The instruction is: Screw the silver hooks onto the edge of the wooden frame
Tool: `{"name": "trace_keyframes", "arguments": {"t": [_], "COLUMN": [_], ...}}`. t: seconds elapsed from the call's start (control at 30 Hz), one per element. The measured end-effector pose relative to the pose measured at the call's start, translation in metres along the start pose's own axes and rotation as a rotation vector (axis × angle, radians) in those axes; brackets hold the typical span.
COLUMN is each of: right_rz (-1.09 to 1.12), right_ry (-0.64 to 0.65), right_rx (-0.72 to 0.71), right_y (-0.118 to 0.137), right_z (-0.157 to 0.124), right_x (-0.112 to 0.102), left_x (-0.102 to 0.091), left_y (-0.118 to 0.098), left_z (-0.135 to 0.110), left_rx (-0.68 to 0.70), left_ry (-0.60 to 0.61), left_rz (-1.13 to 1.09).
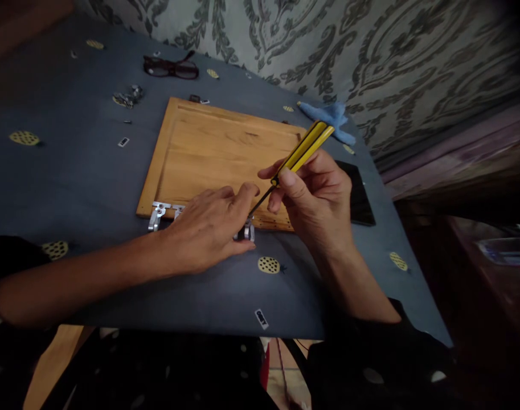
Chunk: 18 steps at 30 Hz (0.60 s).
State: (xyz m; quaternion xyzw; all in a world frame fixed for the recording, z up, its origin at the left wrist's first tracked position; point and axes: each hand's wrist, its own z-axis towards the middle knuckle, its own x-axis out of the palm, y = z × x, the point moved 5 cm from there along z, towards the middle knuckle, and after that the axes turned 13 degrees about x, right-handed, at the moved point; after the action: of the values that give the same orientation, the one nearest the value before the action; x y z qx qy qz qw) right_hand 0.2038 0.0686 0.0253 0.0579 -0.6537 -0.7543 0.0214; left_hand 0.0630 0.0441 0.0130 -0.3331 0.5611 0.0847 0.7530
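Observation:
My right hand [317, 199] grips a yellow-and-black screwdriver [306, 149] by its handle. The shaft slants down to the left, its tip at a metal hinge [248, 230] on the near edge of a wooden cabinet door [208, 154]. My left hand [215, 225] is closed about that same hinge, thumb below it and fingers over the door's edge; it partly covers the hinge. Further left along this edge sits another metal hinge [158, 215], with one more hinge piece [178, 210] beside it, half hidden by my left hand.
Dark eyeglasses [171, 67] lie at the back of the cloth-covered table [93, 182]. Small metal hardware [134, 95] and a screw [127, 121] lie at left. A blue cloth [334, 117] rests by the patterned wall, and a black flat device [357, 193] lies right of the door.

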Motion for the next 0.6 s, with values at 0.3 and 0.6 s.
{"name": "trace_keyframes", "arguments": {"t": [0.3,0.6], "right_rz": [0.048,0.041], "right_ry": [-0.015,-0.009], "right_rx": [-0.014,0.014], "right_y": [-0.006,-0.011], "right_z": [0.008,0.017], "right_x": [0.001,0.003], "left_x": [0.001,0.000], "left_y": [0.000,0.000], "left_z": [-0.001,0.000], "left_rx": [0.007,-0.001], "left_ry": [-0.004,0.025], "left_rz": [0.002,0.009]}}
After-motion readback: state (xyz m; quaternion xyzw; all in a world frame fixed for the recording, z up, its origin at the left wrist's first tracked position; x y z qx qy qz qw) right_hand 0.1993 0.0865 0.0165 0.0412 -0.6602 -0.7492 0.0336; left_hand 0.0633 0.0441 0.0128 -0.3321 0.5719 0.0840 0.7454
